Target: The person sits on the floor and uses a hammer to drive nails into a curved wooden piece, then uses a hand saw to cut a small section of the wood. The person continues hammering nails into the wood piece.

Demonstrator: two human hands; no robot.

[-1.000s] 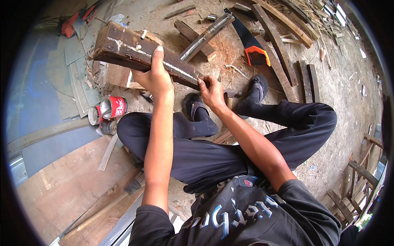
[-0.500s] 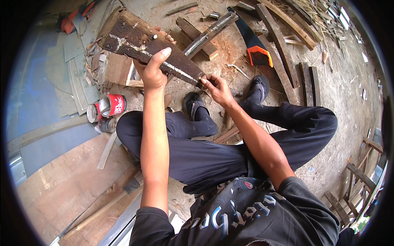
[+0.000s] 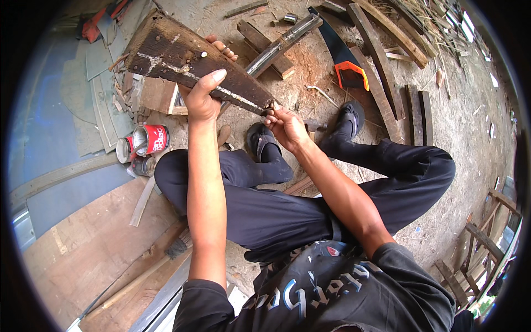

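Hands: left (image 3: 202, 99) grips dark plank (image 3: 193, 61), right (image 3: 286, 126) pinches its tip (cans (image 3: 144, 145) beside).

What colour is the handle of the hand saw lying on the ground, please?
Orange, on the hand saw with its dark blade; head view.

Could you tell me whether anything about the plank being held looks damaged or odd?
Yes. The dark plank in the left hand looks weathered, with pale scratches, small holes and nail stubs on its face. The right hand pinches at its narrow, ragged end. Offcuts and a handsaw lie scattered on the ground.
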